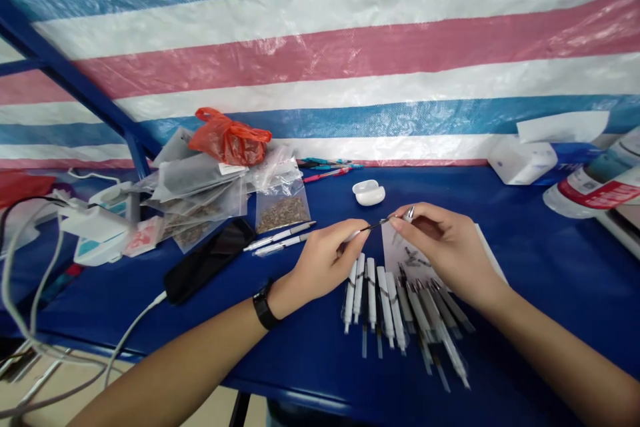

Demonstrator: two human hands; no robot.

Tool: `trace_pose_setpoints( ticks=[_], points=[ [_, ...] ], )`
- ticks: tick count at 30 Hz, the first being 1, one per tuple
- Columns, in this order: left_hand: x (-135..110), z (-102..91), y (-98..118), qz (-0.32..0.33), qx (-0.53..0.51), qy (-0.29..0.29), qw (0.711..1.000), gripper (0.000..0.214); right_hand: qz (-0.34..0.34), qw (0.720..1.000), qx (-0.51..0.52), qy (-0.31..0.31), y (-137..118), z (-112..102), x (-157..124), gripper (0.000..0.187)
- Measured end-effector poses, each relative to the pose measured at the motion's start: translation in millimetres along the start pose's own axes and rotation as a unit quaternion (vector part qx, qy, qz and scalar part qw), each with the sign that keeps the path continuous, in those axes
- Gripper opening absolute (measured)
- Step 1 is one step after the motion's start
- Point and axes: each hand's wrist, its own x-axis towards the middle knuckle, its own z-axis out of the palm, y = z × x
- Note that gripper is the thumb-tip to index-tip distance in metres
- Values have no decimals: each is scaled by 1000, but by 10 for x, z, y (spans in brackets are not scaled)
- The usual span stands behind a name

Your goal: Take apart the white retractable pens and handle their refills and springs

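Note:
My left hand (pixel 327 257) is closed around a thin pen refill (pixel 374 225) with a white barrel end, holding it level above the blue table (pixel 550 267). My right hand (pixel 440 240) pinches a small silver pen tip (pixel 409 213) at the refill's right end. Beneath both hands lies a row of several white and grey pen parts (pixel 400 307). A white sheet (pixel 400 253) with small metal pieces sits under my right hand. A black watch is on my left wrist.
Clear bags of small parts (pixel 280 210), an orange plastic bag (pixel 227 140), a black phone (pixel 207 260) on a white cable, a white earbud case (pixel 369 193), coloured pens (pixel 325 170), a white box (pixel 523 160), and a bottle (pixel 595 187) at right. A striped tarp hangs behind.

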Motion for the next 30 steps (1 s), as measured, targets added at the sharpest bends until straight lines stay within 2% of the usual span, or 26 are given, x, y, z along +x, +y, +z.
trace_pose_setpoints(
  ticks=[3,8,12,15,17,19,22,26,30],
  points=[
    [-4,0,-10,17,11,-3,1000,20,-4,1000,28,10,36,17,13,30],
    [-3,-14,7,38,29,-8,999,17,-8,999,49,16,57,39,14,22],
    [-8,-4,23,28,23,-5,999,16,-2,998,35,50,-10,-120,53,27],
    [-9,-3,-4,-11,13,6,1000,20,71,997,-20,-15,-76,-386,100,30],
    [-6,-8,-31,-48,-1,11,999,24,114,987,-75,-85,-105,-565,119,35],
    [-4,-12,-52,-73,-11,8,997,27,137,966,-150,-161,-109,-692,122,40],
    [-4,-10,-58,-77,-14,1,997,28,127,927,-253,-245,-71,-754,105,39],
    [-13,8,-46,-45,-14,-9,999,26,91,894,-338,-278,5,-701,84,33],
    [-21,19,-50,-16,-17,-12,1000,21,82,884,-363,-283,29,-661,85,31]
  ],
)
